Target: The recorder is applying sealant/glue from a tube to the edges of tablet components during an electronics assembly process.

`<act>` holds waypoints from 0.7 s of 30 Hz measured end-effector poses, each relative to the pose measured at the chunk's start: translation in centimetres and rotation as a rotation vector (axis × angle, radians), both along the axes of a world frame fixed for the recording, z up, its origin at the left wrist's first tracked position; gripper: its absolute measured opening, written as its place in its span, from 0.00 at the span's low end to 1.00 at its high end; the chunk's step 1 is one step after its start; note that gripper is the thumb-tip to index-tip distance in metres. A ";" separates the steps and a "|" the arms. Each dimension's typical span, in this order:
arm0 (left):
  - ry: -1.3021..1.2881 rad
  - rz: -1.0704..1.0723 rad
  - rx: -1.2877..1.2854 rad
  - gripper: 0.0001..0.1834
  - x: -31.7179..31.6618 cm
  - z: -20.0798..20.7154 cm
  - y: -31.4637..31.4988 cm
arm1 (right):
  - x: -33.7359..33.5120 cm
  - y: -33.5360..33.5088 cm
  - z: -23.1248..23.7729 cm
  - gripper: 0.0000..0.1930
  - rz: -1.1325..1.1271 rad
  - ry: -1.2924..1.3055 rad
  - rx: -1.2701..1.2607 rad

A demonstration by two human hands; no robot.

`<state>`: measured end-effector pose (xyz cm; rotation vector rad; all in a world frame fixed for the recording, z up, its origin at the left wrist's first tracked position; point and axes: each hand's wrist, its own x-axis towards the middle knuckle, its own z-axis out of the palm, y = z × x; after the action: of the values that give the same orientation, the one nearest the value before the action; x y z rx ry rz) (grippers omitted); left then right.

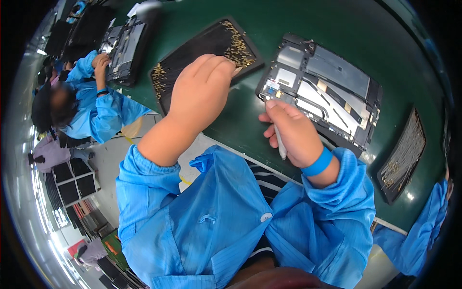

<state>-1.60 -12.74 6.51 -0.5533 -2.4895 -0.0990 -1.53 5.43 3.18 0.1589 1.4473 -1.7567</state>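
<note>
My left hand (204, 86) is over the near side of a black tray (197, 45) that holds many small gold-ended pieces (240, 50), heaped mostly at its two ends. The fingers are curled in and pressed together by the right-hand heap; what they pinch, if anything, is hidden. To the right lies an opened flat electronic device (332, 89), its inside showing silver panels, dark strips and black cables. At its near left corner, my right hand (298, 137) is closed round a pale, pen-shaped tool (280, 144), whose tapered end points down toward me. A blue band circles that wrist.
Another black tray (404, 154) with thin wire-like pieces lies at the right of the green table (231, 115). At the left, a person in blue (98, 113) works on a similar opened device (126, 53). A blue sleeve (414, 231) shows at the lower right.
</note>
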 end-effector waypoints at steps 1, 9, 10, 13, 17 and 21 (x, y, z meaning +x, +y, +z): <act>-0.024 -0.007 -0.014 0.10 0.4 0.1 0.4 | 0.0 0.6 0.9 0.24 -0.010 -0.011 0.009; -0.165 -0.261 0.015 0.15 3.5 -2.1 2.3 | 0.4 4.4 2.2 0.18 0.153 0.204 0.182; -0.168 -0.275 0.022 0.14 3.7 -2.6 2.6 | 0.9 4.8 2.1 0.18 0.127 0.129 0.132; -0.185 -0.290 0.050 0.13 3.8 -3.5 3.2 | 1.0 5.4 1.5 0.17 0.137 0.015 0.123; -0.247 -0.283 0.166 0.14 4.0 -4.4 4.2 | 1.0 5.4 0.8 0.18 0.034 -0.121 0.133; -0.281 -0.284 0.400 0.15 4.2 -5.6 6.6 | 1.1 5.6 0.4 0.18 0.097 -0.170 0.035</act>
<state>2.57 -6.14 0.88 -0.7543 -2.5365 -0.8152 -0.44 11.07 3.54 0.2463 1.3406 -1.6004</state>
